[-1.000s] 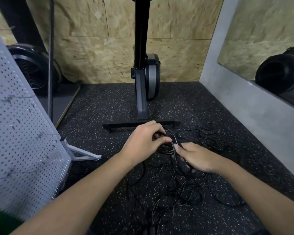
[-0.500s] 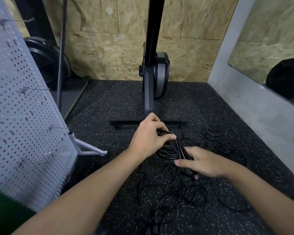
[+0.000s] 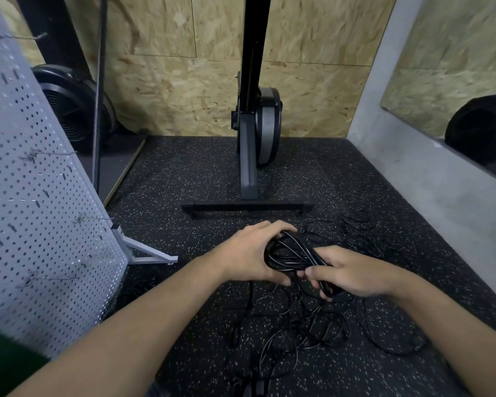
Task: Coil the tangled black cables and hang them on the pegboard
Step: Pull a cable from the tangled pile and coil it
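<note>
Gathering of one glossy black cable into a coil (image 3: 292,255) is judged to be the step in hand. The coil is held just in front of the flat black metal crossbar foot (image 3: 248,206) of an upright machine.

The left hand (image 3: 249,253) is curled round the far end of the loops, fingers over and thumb beneath, evidently so that the turns are kept together. The right hand (image 3: 352,272) is closed on the near end, with strands pinched between thumb and fingers, presumably so that the next turn can be fed or wrapped.

The remaining thin black cables (image 3: 312,330) lie tangled on the speckled black rubber floor (image 3: 184,173), nearer the wearer than the crossbar foot and partly to its right. A trailing length appears to run from the coil into them, though it cannot be traced with certainty.

The white perforated metal pegboard (image 3: 40,224) stands to the left of the crossbar foot, with thin wire hooks (image 3: 93,217) projecting. No cable is seen on any hook, and hanging is judged not yet begun.
</note>
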### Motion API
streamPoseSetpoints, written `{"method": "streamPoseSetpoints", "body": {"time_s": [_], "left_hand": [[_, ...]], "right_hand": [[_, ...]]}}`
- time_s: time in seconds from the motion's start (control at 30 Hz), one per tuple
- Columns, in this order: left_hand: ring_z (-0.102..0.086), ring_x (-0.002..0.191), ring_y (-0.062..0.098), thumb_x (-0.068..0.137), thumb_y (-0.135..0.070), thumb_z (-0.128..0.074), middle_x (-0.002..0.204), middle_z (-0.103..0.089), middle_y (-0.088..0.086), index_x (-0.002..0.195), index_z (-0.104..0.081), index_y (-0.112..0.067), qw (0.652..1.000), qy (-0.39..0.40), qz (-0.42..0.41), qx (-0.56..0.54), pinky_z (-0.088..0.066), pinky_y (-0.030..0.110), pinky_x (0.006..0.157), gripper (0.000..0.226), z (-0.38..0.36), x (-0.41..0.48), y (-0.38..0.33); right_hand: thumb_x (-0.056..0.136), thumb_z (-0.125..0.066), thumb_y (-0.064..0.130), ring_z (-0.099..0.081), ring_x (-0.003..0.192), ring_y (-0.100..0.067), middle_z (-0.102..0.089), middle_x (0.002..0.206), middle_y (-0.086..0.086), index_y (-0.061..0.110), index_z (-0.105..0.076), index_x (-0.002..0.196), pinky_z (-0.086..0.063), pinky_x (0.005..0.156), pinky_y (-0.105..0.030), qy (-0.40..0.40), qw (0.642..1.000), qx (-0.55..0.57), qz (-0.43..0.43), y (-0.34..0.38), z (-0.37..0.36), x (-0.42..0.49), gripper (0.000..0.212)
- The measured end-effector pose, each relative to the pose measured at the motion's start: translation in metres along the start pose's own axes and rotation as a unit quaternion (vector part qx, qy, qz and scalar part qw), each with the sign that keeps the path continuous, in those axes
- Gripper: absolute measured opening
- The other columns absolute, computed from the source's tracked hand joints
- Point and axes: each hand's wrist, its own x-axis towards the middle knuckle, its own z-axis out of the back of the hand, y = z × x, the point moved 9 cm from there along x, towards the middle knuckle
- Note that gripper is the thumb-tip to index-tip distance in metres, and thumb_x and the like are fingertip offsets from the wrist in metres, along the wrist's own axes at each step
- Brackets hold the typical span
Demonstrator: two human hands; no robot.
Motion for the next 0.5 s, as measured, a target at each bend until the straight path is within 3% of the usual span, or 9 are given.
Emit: {"method": "streamPoseSetpoints", "body": {"time_s": [0.13,0.27,0.43,0.5], "left_hand": [[-0.067,0.099,-0.001,0.064,-0.024,-0.091,0.109,-0.07,-0.018,0.13,-0.055,-0.04,0.999,-0.037,-0.014,-0.026,-0.057,0.03,0.089,0.077,-0.002,0.004,-0.001],[-0.067,0.093,-0.004,0.065,-0.02,-0.088,0.104,-0.072,-0.019,0.131,-0.057,-0.042,0.999,-0.008,-0.026,-0.02,-0.052,0.016,0.078,0.077,-0.006,0.002,-0.006],[-0.063,0.09,0.008,0.074,-0.035,-0.08,0.099,-0.065,-0.015,0.115,-0.058,-0.042,0.997,-0.016,-0.015,0.075,-0.054,0.034,0.08,0.047,0.0,0.004,-0.011],[-0.062,0.086,0.014,0.081,-0.038,-0.076,0.095,-0.061,-0.012,0.107,-0.057,-0.037,0.993,-0.005,0.004,0.114,-0.052,0.035,0.075,0.032,-0.001,0.004,-0.008]], "right_hand": [[0.108,-0.052,0.011,-0.063,0.079,-0.012,-0.061,0.084,0.001,0.009,-0.06,0.105,-0.052,0.075,-0.026,0.025,0.999,-0.026,0.031,0.009,0.001,-0.005,0.008],[0.107,-0.054,0.013,-0.063,0.085,-0.009,-0.065,0.087,0.005,0.007,-0.061,0.111,-0.05,0.08,-0.023,0.052,0.993,-0.099,0.049,0.009,0.002,-0.007,0.009],[0.106,-0.057,0.013,-0.066,0.096,-0.008,-0.069,0.099,0.005,0.011,-0.057,0.123,-0.052,0.091,-0.025,0.082,0.992,-0.097,0.019,0.001,0.004,-0.003,0.017],[0.105,-0.06,0.017,-0.069,0.104,-0.01,-0.071,0.111,0.002,0.024,-0.047,0.133,-0.054,0.099,-0.03,0.058,0.994,-0.089,0.009,-0.002,0.005,0.001,0.032]]}}
